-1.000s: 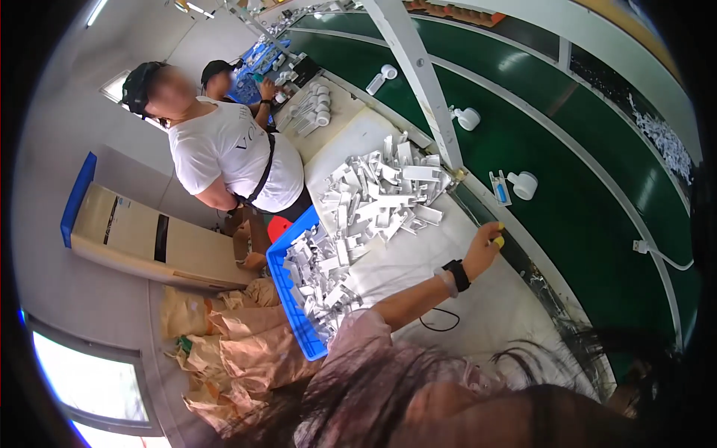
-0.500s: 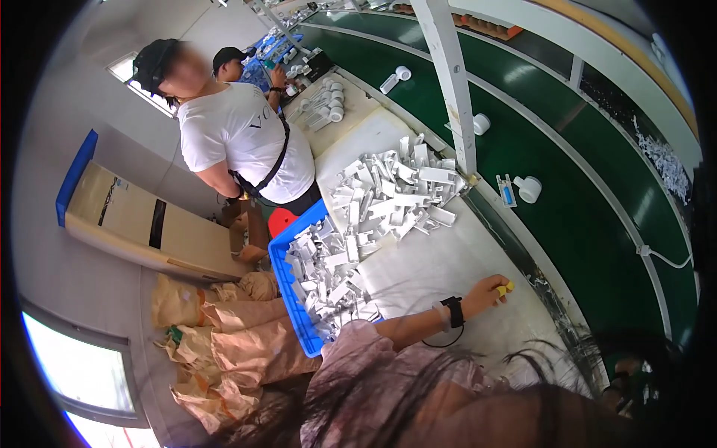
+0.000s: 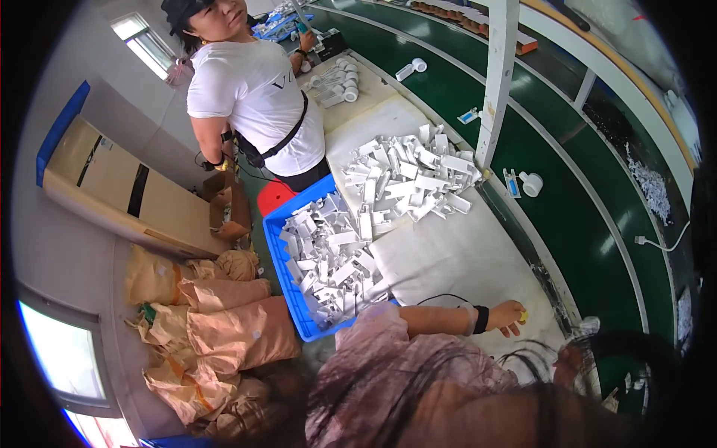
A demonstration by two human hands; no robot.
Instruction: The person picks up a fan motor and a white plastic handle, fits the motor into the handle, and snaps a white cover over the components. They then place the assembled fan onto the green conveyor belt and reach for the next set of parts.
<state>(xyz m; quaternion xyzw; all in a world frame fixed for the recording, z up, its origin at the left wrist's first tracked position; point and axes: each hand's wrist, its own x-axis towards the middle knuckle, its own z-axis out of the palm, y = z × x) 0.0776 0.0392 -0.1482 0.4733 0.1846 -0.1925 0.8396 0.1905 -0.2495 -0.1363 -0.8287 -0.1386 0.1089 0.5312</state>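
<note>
My left hand reaches over the near part of the pale work table, a dark strap round its wrist. Its fingers hang slightly apart, with yellow at the tips that looks like a finger cover; I see no part held in them. My right hand is at the table's right edge, mostly hidden and blurred behind strands of hair. A small whitish thing shows just beyond it; whether the hand touches it I cannot make out. Farther off lies a heap of white plastic housings.
A blue crate full of white parts stands left of the table. A green conveyor runs along the right, carrying a white round-headed part. A white post rises at the table edge. A co-worker stands at far left, near paper sacks.
The view has shifted, so the table and crate sit differently in it. My left hand's fingers have loosened from a pinch. My right hand has come partly into sight. Conveyor parts have moved along.
</note>
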